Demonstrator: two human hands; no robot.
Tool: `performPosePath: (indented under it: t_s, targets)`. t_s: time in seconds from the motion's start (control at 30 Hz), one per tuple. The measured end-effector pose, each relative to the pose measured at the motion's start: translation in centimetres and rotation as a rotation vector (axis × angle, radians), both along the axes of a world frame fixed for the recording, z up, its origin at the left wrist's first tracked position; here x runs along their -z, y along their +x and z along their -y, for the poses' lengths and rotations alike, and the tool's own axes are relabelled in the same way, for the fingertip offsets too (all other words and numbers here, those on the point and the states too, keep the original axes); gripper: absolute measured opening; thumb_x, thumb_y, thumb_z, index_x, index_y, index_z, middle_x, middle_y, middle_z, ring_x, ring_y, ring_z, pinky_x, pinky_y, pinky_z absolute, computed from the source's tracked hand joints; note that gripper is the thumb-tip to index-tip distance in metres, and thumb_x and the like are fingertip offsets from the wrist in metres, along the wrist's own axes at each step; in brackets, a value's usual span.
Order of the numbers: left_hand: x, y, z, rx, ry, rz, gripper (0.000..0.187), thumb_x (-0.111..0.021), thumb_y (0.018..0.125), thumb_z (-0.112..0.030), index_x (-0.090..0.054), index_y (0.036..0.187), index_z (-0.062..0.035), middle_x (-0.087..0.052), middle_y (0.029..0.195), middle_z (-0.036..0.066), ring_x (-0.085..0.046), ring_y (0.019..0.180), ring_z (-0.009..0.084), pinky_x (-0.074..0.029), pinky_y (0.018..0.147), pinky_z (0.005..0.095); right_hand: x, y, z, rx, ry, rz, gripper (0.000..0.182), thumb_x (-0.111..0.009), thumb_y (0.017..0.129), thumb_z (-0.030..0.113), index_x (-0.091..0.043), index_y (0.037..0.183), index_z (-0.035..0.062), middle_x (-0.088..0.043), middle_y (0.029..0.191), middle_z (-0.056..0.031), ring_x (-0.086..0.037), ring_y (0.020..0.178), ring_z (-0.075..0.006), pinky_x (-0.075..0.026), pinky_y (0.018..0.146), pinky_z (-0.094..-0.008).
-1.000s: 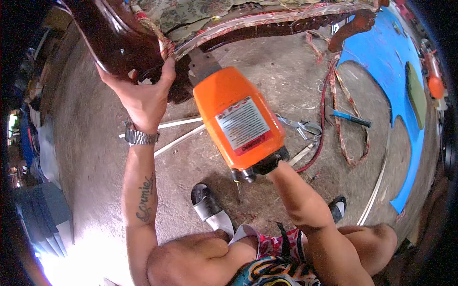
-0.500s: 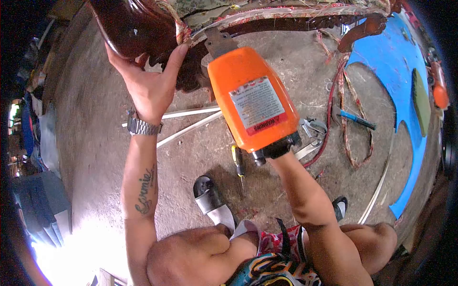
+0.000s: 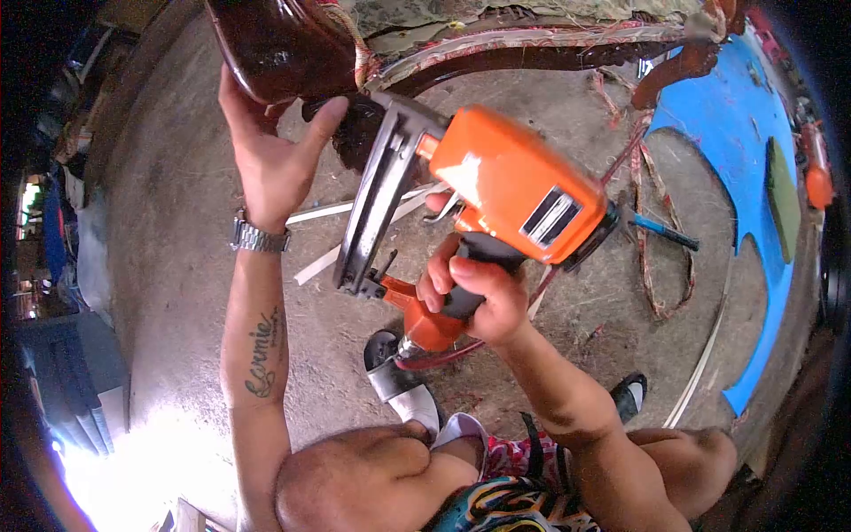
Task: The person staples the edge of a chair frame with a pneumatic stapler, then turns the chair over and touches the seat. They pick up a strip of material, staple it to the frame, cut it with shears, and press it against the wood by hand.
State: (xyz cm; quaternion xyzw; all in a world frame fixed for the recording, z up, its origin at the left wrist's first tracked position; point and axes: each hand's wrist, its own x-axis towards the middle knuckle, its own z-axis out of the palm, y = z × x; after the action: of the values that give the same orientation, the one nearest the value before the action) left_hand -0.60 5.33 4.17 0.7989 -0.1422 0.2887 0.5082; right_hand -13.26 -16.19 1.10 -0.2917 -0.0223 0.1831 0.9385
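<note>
my right hand (image 3: 483,288) is wrapped around the black grip of the orange air stapler (image 3: 519,182), centre of frame; one finger sits by the trigger. the tool's body runs long from lower right to upper left, nose toward the dark wooden frame (image 3: 275,44) at upper left, just beside the trim strip (image 3: 496,40). can't tell if nose touches wood. metal magazine (image 3: 377,199) slants down from the nose to lower left. left hand (image 3: 275,164) is the nearer one to the nose: cupped under the wood, thumb and fingers spread apart, thumb just left of the nose; can't tell if it's clamped on.
</note>
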Motion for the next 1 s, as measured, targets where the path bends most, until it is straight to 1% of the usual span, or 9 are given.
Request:
performPosePath:
  t_s: [0.03, 0.13, 0.2, 0.33, 0.43, 0.53, 0.63, 0.73, 1.0]
  targets:
    - [-0.1, -0.2, 0.2, 0.006, 0.026, 0.003, 0.102, -0.087, 0.070, -0.014, -0.019, 0.145, -0.0038, -0.047, 0.133, 0.016, -0.054, 0.118, 0.0240, -0.047, 0.099, 0.0392, -0.4, 0.0, -0.2, 0.007, 0.073, -0.023, 0.050, -0.058, 0.087, 0.015, -0.042, 0.132, -0.0007, -0.051, 0.069, -0.0068, -0.054, 0.059, -0.0176, -0.046, 0.059, -0.0328]
    - [-1.5, -0.7, 1.4, -0.072, 0.060, 0.018, 0.085, -0.083, 0.073, -0.008, -0.028, 0.138, -0.0038, -0.053, 0.127, 0.013, -0.058, 0.110, 0.0209, -0.049, 0.094, 0.0339, -1.3, 0.7, -0.6, 0.028, 0.193, -0.092, 0.053, -0.056, 0.085, 0.015, -0.041, 0.134, 0.0008, -0.050, 0.070, -0.0091, -0.050, 0.055, -0.0190, -0.045, 0.059, -0.0334]
    - [-1.7, -0.3, 1.6, -0.082, 0.070, 0.057, 0.088, -0.086, 0.071, -0.011, -0.029, 0.138, -0.0028, -0.054, 0.126, 0.013, -0.059, 0.109, 0.0205, -0.051, 0.092, 0.0327, -1.6, 0.8, -0.6, 0.001, 0.272, -0.132, 0.053, -0.054, 0.085, 0.016, -0.041, 0.134, 0.0016, -0.050, 0.069, -0.0089, -0.050, 0.054, -0.0198, -0.045, 0.059, -0.0339]
    - [-2.1, -0.4, 1.7, -0.242, 0.199, 0.024, 0.094, -0.089, 0.067, -0.017, -0.029, 0.138, -0.0008, -0.055, 0.124, 0.013, -0.060, 0.108, 0.0200, -0.053, 0.088, 0.0314, -1.8, 0.6, -0.5, -0.007, 0.272, -0.148, 0.053, -0.054, 0.086, 0.018, -0.040, 0.135, 0.0027, -0.050, 0.069, -0.0076, -0.051, 0.054, -0.0204, -0.044, 0.059, -0.0347]
    - [-2.5, -0.7, 1.6, -0.260, 0.286, -0.013, 0.097, -0.090, 0.066, -0.020, -0.028, 0.138, -0.0001, -0.054, 0.124, 0.015, -0.059, 0.108, 0.0202, -0.053, 0.088, 0.0314, -2.0, 0.2, -0.6, -0.019, 0.259, -0.185, 0.053, -0.053, 0.087, 0.019, -0.039, 0.135, 0.0021, -0.050, 0.069, -0.0075, -0.052, 0.055, -0.0208, -0.045, 0.059, -0.0346]
    - [-1.9, -0.2, 1.6, -0.246, 0.257, 0.059, 0.099, -0.090, 0.065, -0.021, -0.027, 0.138, 0.0002, -0.054, 0.124, 0.015, -0.059, 0.108, 0.0207, -0.052, 0.088, 0.0319, -1.9, 0.3, -1.0, 0.003, 0.266, -0.185, 0.053, -0.054, 0.088, 0.020, -0.039, 0.136, 0.0020, -0.050, 0.069, -0.0074, -0.053, 0.056, -0.0212, -0.045, 0.060, -0.0348]
    - [-2.4, -0.6, 1.8, -0.313, 0.385, 0.083, 0.100, -0.091, 0.064, -0.023, -0.027, 0.137, 0.0004, -0.054, 0.123, 0.015, -0.059, 0.108, 0.0213, -0.052, 0.089, 0.0323, -1.8, 0.5, -0.8, -0.027, 0.139, -0.104, 0.053, -0.048, 0.090, 0.027, -0.036, 0.138, 0.0084, -0.049, 0.069, -0.0051, -0.053, 0.056, -0.0190, -0.045, 0.064, -0.0410]
    - [-2.0, -0.4, 1.3, -0.259, 0.309, 0.053, 0.099, -0.091, 0.064, -0.023, -0.028, 0.136, 0.0000, -0.055, 0.123, 0.015, -0.059, 0.107, 0.0214, -0.052, 0.089, 0.0324, -2.2, 0.2, -0.9, -0.032, 0.284, -0.206, 0.053, -0.056, 0.089, 0.019, -0.039, 0.136, 0.0023, -0.051, 0.069, -0.0079, -0.054, 0.057, -0.0215, -0.045, 0.060, -0.0354]
    - [-1.5, -0.1, 1.6, -0.292, 0.330, 0.111, 0.096, -0.090, 0.064, -0.020, -0.028, 0.135, -0.0002, -0.055, 0.122, 0.015, -0.059, 0.106, 0.0213, -0.052, 0.089, 0.0324, -2.7, 0.2, -1.4, -0.024, 0.301, -0.241, 0.051, -0.056, 0.091, 0.022, -0.039, 0.136, 0.0039, -0.052, 0.069, -0.0072, -0.054, 0.057, -0.0214, -0.045, 0.060, -0.0352]
